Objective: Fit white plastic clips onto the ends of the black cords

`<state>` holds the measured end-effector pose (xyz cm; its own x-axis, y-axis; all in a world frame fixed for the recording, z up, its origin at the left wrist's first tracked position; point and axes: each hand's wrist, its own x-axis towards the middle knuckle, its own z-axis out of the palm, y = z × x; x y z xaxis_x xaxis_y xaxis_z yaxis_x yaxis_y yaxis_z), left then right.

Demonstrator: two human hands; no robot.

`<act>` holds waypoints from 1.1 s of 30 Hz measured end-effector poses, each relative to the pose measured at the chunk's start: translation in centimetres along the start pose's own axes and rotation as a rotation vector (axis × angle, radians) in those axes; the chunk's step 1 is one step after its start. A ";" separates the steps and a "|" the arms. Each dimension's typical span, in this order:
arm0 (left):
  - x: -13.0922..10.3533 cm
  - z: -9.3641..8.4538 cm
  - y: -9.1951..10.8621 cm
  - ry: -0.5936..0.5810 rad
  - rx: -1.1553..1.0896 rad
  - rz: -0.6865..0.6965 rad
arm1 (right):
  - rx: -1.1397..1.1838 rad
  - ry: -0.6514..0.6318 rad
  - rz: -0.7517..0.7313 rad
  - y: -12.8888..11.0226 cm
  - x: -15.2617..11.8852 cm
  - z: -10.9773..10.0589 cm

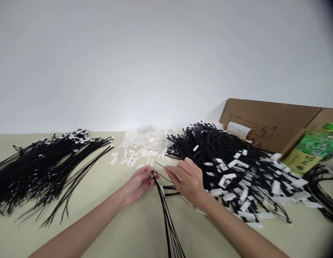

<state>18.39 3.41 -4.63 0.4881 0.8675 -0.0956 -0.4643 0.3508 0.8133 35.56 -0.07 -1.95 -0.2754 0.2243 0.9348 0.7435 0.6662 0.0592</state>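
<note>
Wires (166, 225) run from your left hand (139, 184) down past the near edge of view, above the table (129, 233). Your left thumb and fingers pinch them at their upper end, around a small whitish piece too small to make out. Your right hand (188, 179) has thumb and forefinger pressed together on a thin strand (159, 165), its tip near your left fingertips. Beyond your hands lie loose white bits (133, 157) and a clear bag (149, 138). Black heaps (32, 165) flank you; a carton (252, 120) leans behind the right one.
</note>
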 end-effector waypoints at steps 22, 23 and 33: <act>-0.4 0.4 0.1 -0.025 0.040 0.014 | 0.000 -0.018 -0.040 0.4 -0.4 0.2; -0.4 0.4 0.1 -0.025 0.043 0.013 | 0.003 -0.027 -0.042 0.4 -0.4 0.2; -0.4 0.5 0.1 -0.016 0.185 0.079 | -0.007 -0.170 0.070 -0.2 -0.2 0.1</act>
<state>18.53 2.88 -4.25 0.4681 0.8835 -0.0193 -0.3587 0.2099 0.9096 35.38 -0.18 -2.23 -0.3211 0.3875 0.8642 0.7688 0.6394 -0.0011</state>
